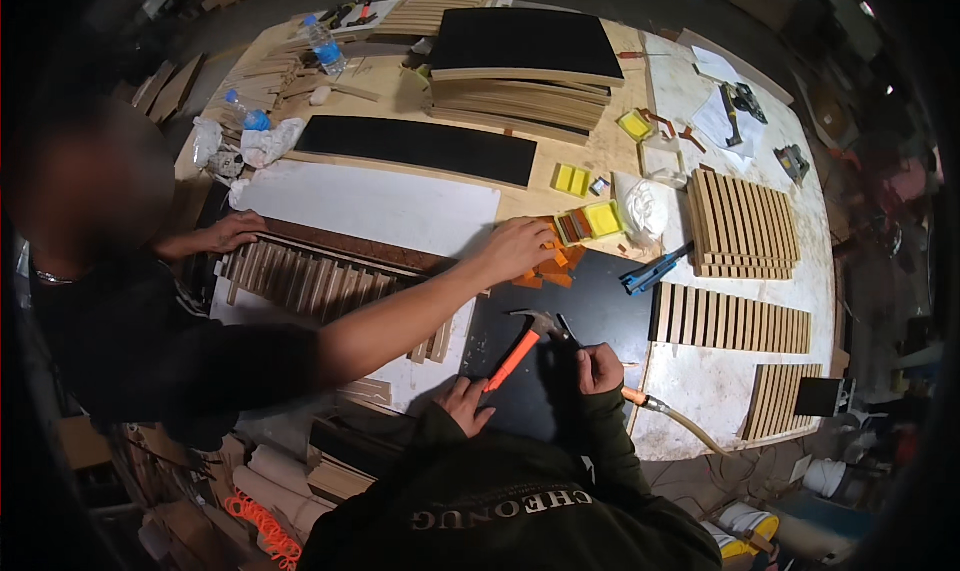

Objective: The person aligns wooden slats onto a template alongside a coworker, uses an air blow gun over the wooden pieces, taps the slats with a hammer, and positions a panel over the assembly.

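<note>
My left hand (463,406) rests near the front edge of the dark panel (630,321), fingers apart, beside the end of the orange handle of a claw hammer (517,356). My right hand (600,369) is closed around a slim dark tool (567,329) whose tip points up and away; its kind is not clear. The hammer's head lies just left of that tip. Across from me on the left, a co-worker's hand (518,248) reaches onto small orange pieces (550,271) beside a yellow tray (603,218). The co-worker's other hand (236,231) touches a long brown strip (330,243).
Slatted wooden panels (745,226) stand on the right side. An air hose (685,423) with an orange fitting crosses the front edge. A blue tool (655,271) lies beyond the dark panel. Black-topped boards (525,46) are stacked at the back, near water bottles (325,46).
</note>
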{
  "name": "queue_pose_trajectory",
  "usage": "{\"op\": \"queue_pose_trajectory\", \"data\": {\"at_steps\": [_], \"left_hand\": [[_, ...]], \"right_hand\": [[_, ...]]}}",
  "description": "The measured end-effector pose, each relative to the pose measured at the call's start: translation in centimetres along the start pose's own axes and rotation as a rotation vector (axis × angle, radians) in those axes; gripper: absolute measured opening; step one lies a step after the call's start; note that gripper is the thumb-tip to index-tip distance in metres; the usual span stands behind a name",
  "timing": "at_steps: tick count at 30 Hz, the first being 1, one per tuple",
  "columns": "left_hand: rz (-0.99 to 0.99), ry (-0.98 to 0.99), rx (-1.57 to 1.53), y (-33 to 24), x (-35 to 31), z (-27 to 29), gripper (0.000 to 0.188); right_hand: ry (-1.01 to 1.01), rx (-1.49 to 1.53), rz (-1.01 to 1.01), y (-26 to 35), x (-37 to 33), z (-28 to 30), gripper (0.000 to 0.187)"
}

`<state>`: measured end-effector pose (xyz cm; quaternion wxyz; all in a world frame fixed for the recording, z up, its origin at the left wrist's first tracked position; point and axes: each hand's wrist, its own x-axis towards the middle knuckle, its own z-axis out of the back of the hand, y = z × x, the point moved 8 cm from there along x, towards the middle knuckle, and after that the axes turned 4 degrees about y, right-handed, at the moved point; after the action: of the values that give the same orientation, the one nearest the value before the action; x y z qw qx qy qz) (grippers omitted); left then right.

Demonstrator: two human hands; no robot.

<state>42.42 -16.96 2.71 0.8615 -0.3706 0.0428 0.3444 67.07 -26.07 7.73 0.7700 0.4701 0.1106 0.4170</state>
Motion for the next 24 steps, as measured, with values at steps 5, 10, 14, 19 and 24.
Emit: {"op": "queue_pose_trajectory", "data": {"at_steps": [5,10,14,19,24], "left_hand": [[0.005,0.033,-0.043,0.6,0.4,-0.5,0.055],[-0.051,-0.014,-0.048,0.0,0.6,0.4,0.052],[-0.058,-0.038,-0.040,-0.3,0.6,1.0,0.049],[-0.017,0.007,-0.008,0.1,0.7,0.6,0.048],[-0.085,-0.035,0.011,-0.3,0.9,1.1,0.047]], "right_hand": [[0.139,0.111,0.012,1.1,-1.4,-2.3,0.011],[0.296,0.239,0.026,2.2,-3.5,-5.9,0.009],[0.352,0.179,0.017,1.7,-3.9,-6.9,0.010],[0.343,0.179,0.055,1.9,-3.7,-6.5,0.012],[0.341,0.218,0.031,2.0,-3.7,-6.3,0.012]]}}
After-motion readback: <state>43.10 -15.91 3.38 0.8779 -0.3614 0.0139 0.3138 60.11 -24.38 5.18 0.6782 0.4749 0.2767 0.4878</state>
